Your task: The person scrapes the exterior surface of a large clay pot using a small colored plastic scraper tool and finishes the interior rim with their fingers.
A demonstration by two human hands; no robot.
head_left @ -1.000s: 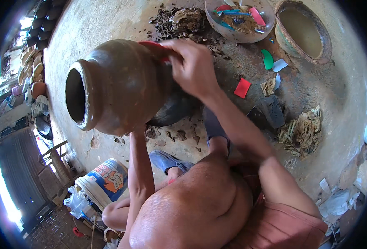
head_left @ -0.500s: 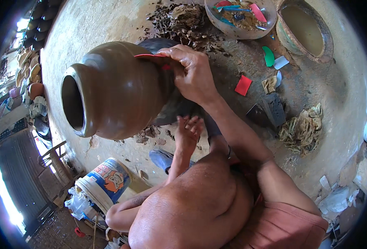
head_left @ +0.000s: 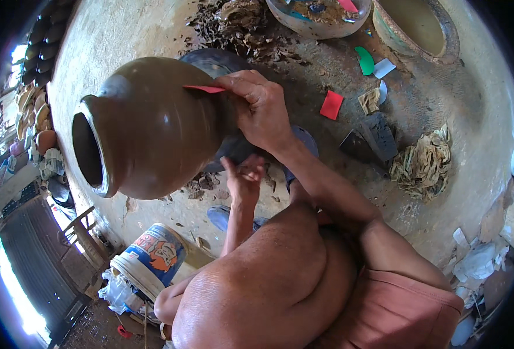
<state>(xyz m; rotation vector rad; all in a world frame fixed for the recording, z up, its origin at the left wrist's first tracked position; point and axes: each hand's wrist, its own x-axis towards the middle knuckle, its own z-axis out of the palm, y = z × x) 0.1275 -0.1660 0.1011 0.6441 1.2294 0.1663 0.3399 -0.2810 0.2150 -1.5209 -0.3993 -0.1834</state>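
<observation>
A large brown wet clay pot (head_left: 158,128) with a round belly and a flared rim stands on a dark potter's wheel (head_left: 213,61); its mouth points to the left of the picture. Pinched in my right hand (head_left: 262,107), a thin red scraper (head_left: 203,89) lies with its edge against the pot's wall near the base. My fingers hide the scraper's other end. Below, beside the wheel, my left hand (head_left: 245,179) is held with spread fingers, slightly blurred, holding nothing. Part of the wheel is covered by the pot and my right hand.
Beyond the wheel lie clay scraps (head_left: 239,26), a basin of tools (head_left: 321,26) and a pot of murky water (head_left: 452,43). Right of my hand are a red piece (head_left: 331,105), a green piece (head_left: 364,60), dark blocks (head_left: 379,136) and a crumpled cloth (head_left: 424,163). A bucket (head_left: 158,253) stands lower left.
My right hand and the red scraper have shifted slightly down along the pot's wall. My left hand has moved left and its fingers have turned. The whole view has shifted a little.
</observation>
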